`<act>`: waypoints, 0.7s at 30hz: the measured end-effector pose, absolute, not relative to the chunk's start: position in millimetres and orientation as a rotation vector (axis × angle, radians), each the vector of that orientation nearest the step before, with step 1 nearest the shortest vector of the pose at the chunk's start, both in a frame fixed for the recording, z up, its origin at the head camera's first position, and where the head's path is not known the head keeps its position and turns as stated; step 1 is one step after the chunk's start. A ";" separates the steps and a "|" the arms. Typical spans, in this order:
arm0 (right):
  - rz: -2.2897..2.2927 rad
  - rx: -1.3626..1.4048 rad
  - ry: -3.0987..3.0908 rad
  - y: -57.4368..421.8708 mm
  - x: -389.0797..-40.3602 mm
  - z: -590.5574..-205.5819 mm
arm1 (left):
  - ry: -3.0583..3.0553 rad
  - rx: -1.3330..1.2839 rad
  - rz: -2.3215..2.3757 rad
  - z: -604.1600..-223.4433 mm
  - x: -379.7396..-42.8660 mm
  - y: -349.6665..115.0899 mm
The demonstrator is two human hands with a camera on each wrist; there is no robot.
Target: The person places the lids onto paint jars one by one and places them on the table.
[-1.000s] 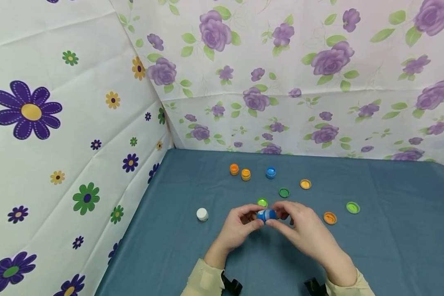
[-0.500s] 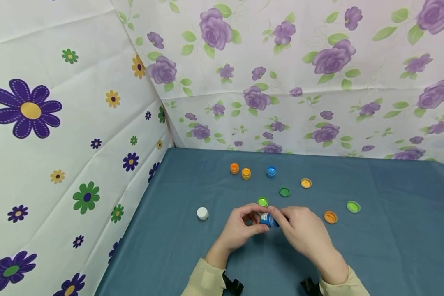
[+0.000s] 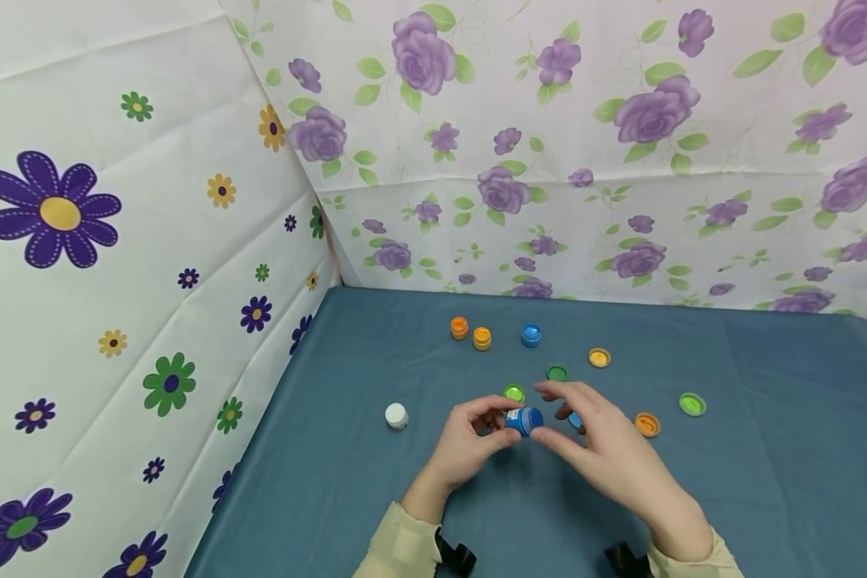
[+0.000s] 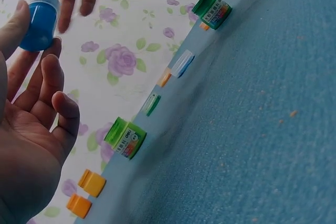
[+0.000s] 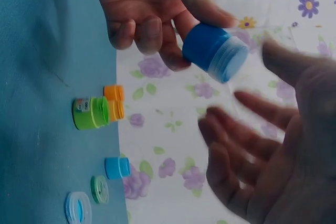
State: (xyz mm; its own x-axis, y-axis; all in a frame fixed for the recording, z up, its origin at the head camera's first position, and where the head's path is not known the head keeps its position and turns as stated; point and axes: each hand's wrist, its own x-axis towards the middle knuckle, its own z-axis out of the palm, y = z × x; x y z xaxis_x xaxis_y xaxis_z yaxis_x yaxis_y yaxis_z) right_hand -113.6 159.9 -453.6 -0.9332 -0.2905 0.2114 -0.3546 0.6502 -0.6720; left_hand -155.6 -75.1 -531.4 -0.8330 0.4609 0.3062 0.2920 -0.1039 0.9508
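A small blue paint jar [image 3: 523, 421] is held above the table, tipped on its side with its ridged, clear-edged cap on and facing right. My left hand [image 3: 470, 437] pinches its body between thumb and fingers. In the right wrist view the cap [image 5: 229, 61] points toward my right hand [image 3: 614, 449], whose fingers are spread with a gap between them and the jar. Behind the right fingers, part of a blue lid [image 3: 575, 420] shows on the table. An uncapped light green jar [image 3: 514, 393] stands just beyond the left fingertips.
Farther back stand an orange jar [image 3: 458, 327], a yellow jar [image 3: 482, 339] and another blue jar [image 3: 531, 335]. Loose lids, among them a yellow lid [image 3: 600, 358] and an orange lid [image 3: 647, 425], lie to the right. A white-capped jar [image 3: 396, 416] stands left; a dark green jar [image 4: 211, 10] shows in the left wrist view.
My right hand closed over the jar's cap half a second ago, then came off it to the right with fingers spread. The left hand kept its hold as the jar shifted slightly.
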 end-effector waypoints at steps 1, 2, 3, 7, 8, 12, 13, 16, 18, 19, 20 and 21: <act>1.162 0.605 -2.751 161.3 -113.4 -454.2 | 2.016 0.855 2.085 -531.9 -155.7 -75.3; 1.163 0.659 -2.723 162.3 -113.5 -455.0 | 2.012 0.855 2.093 -532.5 -155.9 -75.5; 1.159 0.706 -2.695 162.9 -113.6 -455.9 | 2.005 0.855 2.104 -533.0 -156.2 -75.7; 1.154 0.785 -2.616 163.1 -113.9 -458.6 | 1.979 0.848 2.129 -534.1 -156.3 -75.7; 1.153 0.787 -2.608 162.8 -114.0 -459.0 | 1.974 0.847 2.131 -534.0 -156.1 -75.7; 1.130 0.744 -2.631 161.5 -113.6 -458.9 | 1.971 0.853 2.136 -532.8 -155.3 -75.6; 1.124 0.721 -2.649 161.0 -113.4 -458.4 | 1.970 0.852 2.136 -532.4 -155.1 -75.6; 1.092 0.616 -2.729 158.2 -112.8 -456.7 | 1.968 0.868 2.134 -531.3 -154.9 -75.0; 1.072 0.547 -2.777 155.7 -112.4 -455.5 | 1.958 0.879 2.135 -530.7 -155.1 -74.4; 1.060 0.514 -2.799 154.3 -112.2 -455.0 | 1.958 0.893 2.135 -530.7 -155.2 -74.0; 1.050 0.486 -2.817 152.9 -112.1 -454.6 | 1.956 0.908 2.136 -530.8 -155.3 -73.5; 1.038 0.464 -2.831 151.7 -111.8 -454.2 | 1.955 0.924 2.136 -530.9 -155.4 -73.1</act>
